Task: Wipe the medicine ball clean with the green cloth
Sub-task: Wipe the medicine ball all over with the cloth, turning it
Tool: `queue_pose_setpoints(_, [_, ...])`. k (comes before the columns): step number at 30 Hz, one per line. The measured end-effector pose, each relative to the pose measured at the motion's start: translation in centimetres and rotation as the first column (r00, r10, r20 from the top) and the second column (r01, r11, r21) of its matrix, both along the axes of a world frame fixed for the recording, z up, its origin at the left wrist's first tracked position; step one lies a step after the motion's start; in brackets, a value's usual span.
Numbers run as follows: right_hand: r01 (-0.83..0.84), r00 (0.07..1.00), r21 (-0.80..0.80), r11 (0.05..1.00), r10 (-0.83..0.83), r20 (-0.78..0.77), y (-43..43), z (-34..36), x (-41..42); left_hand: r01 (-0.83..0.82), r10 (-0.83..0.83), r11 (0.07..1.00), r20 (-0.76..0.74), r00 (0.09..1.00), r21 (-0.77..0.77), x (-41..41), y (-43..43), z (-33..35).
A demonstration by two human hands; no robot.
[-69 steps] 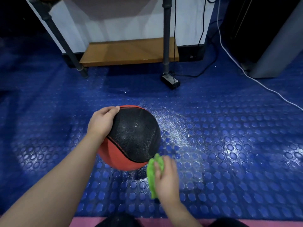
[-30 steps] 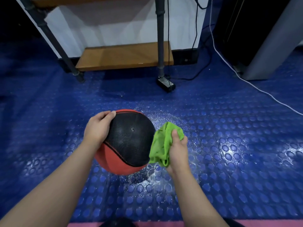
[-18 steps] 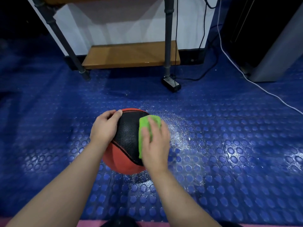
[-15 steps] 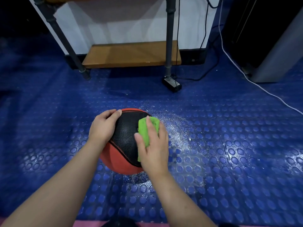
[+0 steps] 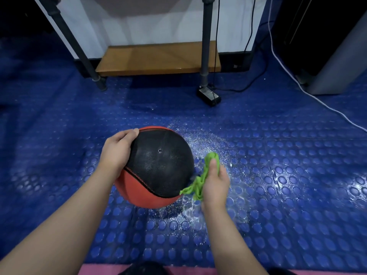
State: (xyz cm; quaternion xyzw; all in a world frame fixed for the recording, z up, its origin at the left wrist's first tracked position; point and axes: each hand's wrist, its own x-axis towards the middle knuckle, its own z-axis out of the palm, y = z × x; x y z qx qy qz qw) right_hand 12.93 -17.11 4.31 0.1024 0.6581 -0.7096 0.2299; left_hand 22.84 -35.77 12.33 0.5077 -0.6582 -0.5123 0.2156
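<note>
Pink edging [image 5: 99,270] runs along the very bottom of our view, and from there our two bare forearms reach forward over the blue studded floor [image 5: 288,225]. The right hand [image 5: 215,183] comes first: its grip is closed on the green cloth [image 5: 198,182], which is bunched in the palm under the thumb. The top of the cloth sticks up past the thumb, and a loose end trails down to the left. That end meets the lower right edge of the medicine ball [image 5: 158,165], where the black panel joins the red one.

The ball sits low in the middle of the floor with its black panel and a small valve hole turned up toward us; we cannot tell whether it rests fully on the floor. The left hand [image 5: 117,151] cups its upper left side, grip curved round it, thumb lying along the top seam.

Water droplets [image 5: 200,139] and a shiny wet patch spread over the studs to the right of the ball. Farther off lies a black power adapter [image 5: 208,95] beside a metal leg [image 5: 204,36]. Behind it is a low wooden shelf [image 5: 158,58], and a white cable [image 5: 297,84] trails off to the right.
</note>
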Motion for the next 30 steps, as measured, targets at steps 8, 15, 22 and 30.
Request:
queue_pose_setpoints(8, [-0.079,0.483,0.455,0.887,0.433,-0.761,-3.1,4.1,3.4,0.002,-0.002,1.000,0.048,0.999,-0.011,-0.9,0.1,0.5])
queue_pose_setpoints(15, [-0.225,0.917,0.306,0.925,0.307,-0.253,-2.7,2.3,-1.7,-0.039,0.036,0.997,0.038,0.999,0.067,-1.3,0.0,0.8])
queue_pose_setpoints(22, [-0.205,0.709,0.186,0.961,0.277,-0.648,-1.2,4.5,0.3,-0.130,0.126,0.974,0.032,0.991,0.187,-0.9,-1.6,1.0])
queue_pose_setpoints(30, [-0.404,0.035,0.404,0.820,0.456,-0.890,2.1,-1.8,3.1,-0.085,0.076,0.989,0.078,0.994,0.122,-2.4,-0.9,0.8])
